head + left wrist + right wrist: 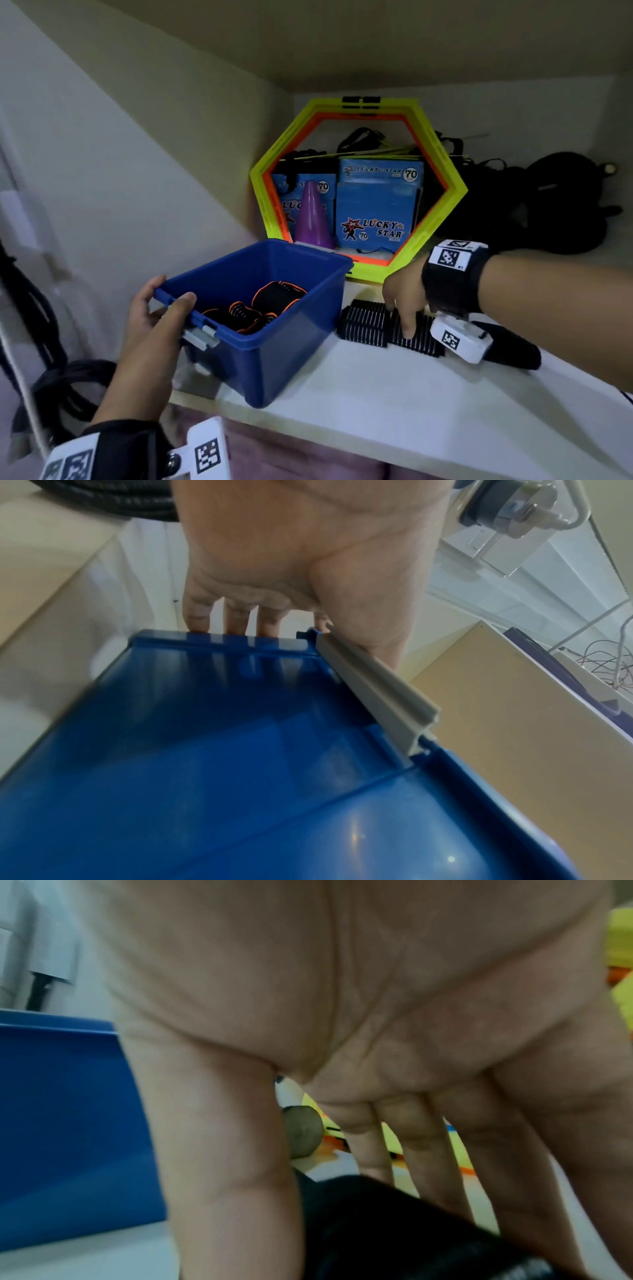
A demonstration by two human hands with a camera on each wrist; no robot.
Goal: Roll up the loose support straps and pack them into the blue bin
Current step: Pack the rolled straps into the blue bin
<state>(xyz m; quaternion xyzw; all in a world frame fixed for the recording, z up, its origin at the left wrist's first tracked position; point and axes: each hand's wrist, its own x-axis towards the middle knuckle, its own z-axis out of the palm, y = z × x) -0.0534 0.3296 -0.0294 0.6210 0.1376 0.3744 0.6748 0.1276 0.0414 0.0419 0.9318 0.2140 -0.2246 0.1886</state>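
Observation:
The blue bin (274, 356) stands on the white shelf (411, 394), at its left end. Rolled black straps with orange edges (274, 299) lie inside it. My left hand (150, 311) grips the bin's near-left corner, thumb over the rim by the grey latch (200, 337). In the left wrist view the fingers (236, 618) hook behind the bin's (240, 777) rim. A black-and-white ribbed strap (366, 325) lies flat just right of the bin. My right hand (404, 298) reaches down onto it, fingers straight. The right wrist view shows the thumb (222, 1150) before the strap (394, 1231) and the fingers behind it.
Yellow and orange hexagon rings (455, 192) lean against the back wall, framing blue boxes (376, 209) and a purple cone (313, 219). Black bags (555, 205) fill the back right. Black cables (44, 342) hang left of the shelf. A board runs low overhead.

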